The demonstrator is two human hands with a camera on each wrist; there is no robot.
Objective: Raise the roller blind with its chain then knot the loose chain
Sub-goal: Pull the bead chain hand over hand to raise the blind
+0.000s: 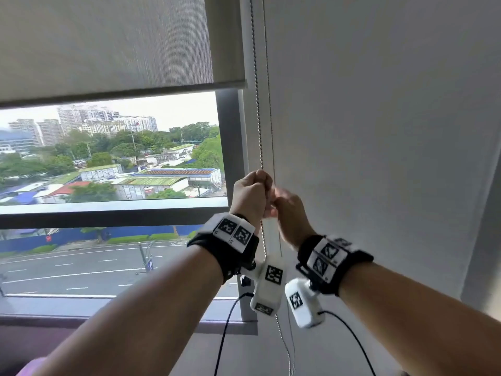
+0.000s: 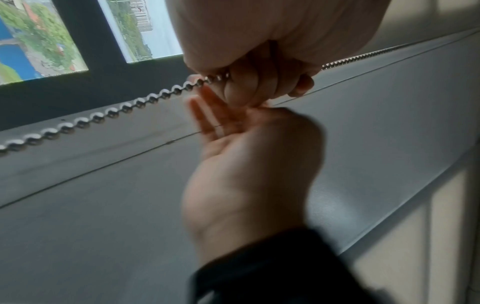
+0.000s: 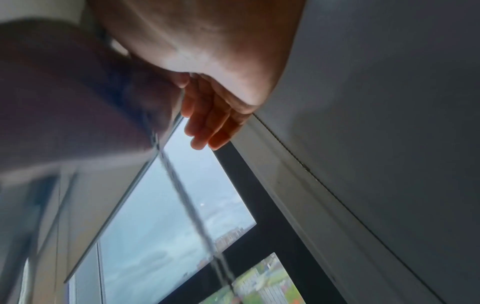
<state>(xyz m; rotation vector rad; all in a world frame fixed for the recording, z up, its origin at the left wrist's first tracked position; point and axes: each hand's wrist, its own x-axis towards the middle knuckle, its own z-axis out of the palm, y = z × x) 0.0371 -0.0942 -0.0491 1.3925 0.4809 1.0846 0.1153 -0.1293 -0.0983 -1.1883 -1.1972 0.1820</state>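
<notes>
The grey roller blind (image 1: 108,50) hangs partly lowered, its bottom bar about a quarter of the way down the window. Its metal bead chain (image 1: 257,118) runs down the right edge of the frame into my left hand (image 1: 253,192), which grips it in a fist. In the left wrist view the chain (image 2: 103,115) enters that fist (image 2: 259,67) and leaves it on the far side. My right hand (image 1: 284,202) is just right of the fist, blurred, its straight fingers (image 2: 207,117) touching the fist's underside and holding nothing. Those fingers (image 3: 207,125) look relaxed in the right wrist view.
The loose chain (image 1: 283,340) hangs on below the hands, past the wrist cameras. A second pale blind (image 1: 379,104) covers the wall to the right. The dark window frame (image 1: 230,145) and the sill (image 1: 108,320) lie left and below. Black camera cables (image 1: 225,335) dangle under the wrists.
</notes>
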